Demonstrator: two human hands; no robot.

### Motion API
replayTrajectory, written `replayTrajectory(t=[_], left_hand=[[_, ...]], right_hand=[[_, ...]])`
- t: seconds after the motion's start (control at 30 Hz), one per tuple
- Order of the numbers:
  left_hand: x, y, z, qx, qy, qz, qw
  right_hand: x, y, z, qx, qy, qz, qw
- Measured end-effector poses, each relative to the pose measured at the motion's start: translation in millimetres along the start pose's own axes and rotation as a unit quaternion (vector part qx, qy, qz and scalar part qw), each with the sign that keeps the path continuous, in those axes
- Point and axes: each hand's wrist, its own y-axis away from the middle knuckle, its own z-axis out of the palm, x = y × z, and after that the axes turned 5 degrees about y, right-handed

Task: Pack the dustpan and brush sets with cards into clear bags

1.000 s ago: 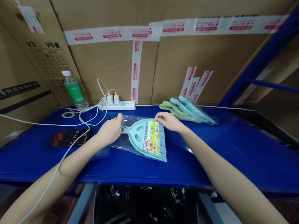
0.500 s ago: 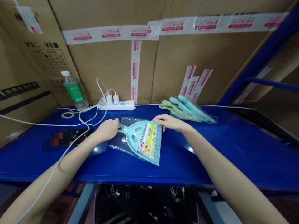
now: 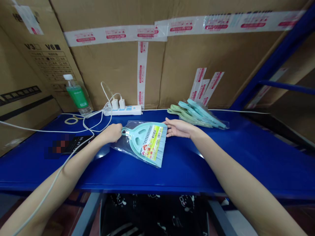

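Observation:
A teal dustpan and brush set (image 3: 147, 141) with a yellow label lies on a clear plastic bag (image 3: 123, 149) on the blue shelf (image 3: 221, 160). My left hand (image 3: 111, 133) is curled at the dustpan's handle end, fingers closed on the handle. My right hand (image 3: 178, 127) lies flat with fingers stretched out, touching the brush's right edge and the bag's top corner.
A pile of bagged teal and green dustpan sets (image 3: 197, 115) lies at the back right. A white power strip (image 3: 123, 110) with chargers and cables, a green-labelled bottle (image 3: 76, 95) and a black phone (image 3: 76, 144) are at the left. Cardboard boxes (image 3: 152, 65) wall the back.
The dustpan set has swung and slid left and slightly back. Both hands moved with it, the left hand drawing left at the handle.

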Motion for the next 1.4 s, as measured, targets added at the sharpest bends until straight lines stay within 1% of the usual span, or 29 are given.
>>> replayTrajectory(t=[0.13,0.27,0.43,0.57,0.67,0.8,0.93,1.0,1.07,1.13,1.2,1.3,1.37,1.4], left_hand=[[1,1,-1.3,-0.009,0.0,-0.008,1.0],[3,3,-2.2,-0.016,-0.004,-0.013,1.0],[3,4,-2.5,-0.013,-0.017,-0.013,1.0],[1,3,-3.0,-0.006,-0.038,-0.022,0.999],[-1,3,-3.7,0.009,-0.062,-0.034,0.997],[-4,2,-3.9,0.034,-0.089,-0.053,0.994],[-4,3,-4.0,0.05,-0.103,-0.061,0.992],[-2,5,-4.2,0.064,-0.108,-0.064,0.99],[2,8,-4.3,0.085,-0.113,-0.07,0.988],[6,12,-3.8,0.108,-0.116,-0.075,0.984],[12,17,-2.1,0.134,-0.118,-0.065,0.982],[22,24,2.9,0.176,-0.116,-0.001,0.978],[28,27,7.4,0.179,-0.11,0.066,0.975],[30,28,9.7,0.178,-0.107,0.107,0.972]], right_hand=[[0,0,1,0.017,-0.016,0.0,1.0],[0,1,0,0.021,-0.004,-0.002,1.0],[0,1,0,0.011,0.038,-0.024,0.999],[1,3,-1,0.031,0.089,-0.037,0.995],[2,4,-4,0.041,0.122,-0.052,0.99],[3,3,-11,0.025,0.166,-0.065,0.984],[2,4,-13,-0.005,0.223,-0.058,0.973],[1,5,-12,-0.014,0.279,-0.053,0.959],[0,7,-9,-0.006,0.344,-0.054,0.938],[-2,8,-6,0.017,0.402,-0.068,0.913],[-3,8,-2,0.051,0.448,-0.095,0.887],[-2,7,2,0.1,0.506,-0.134,0.846],[-2,6,5,0.116,0.531,-0.144,0.827],[-1,5,6,0.119,0.538,-0.144,0.822]])
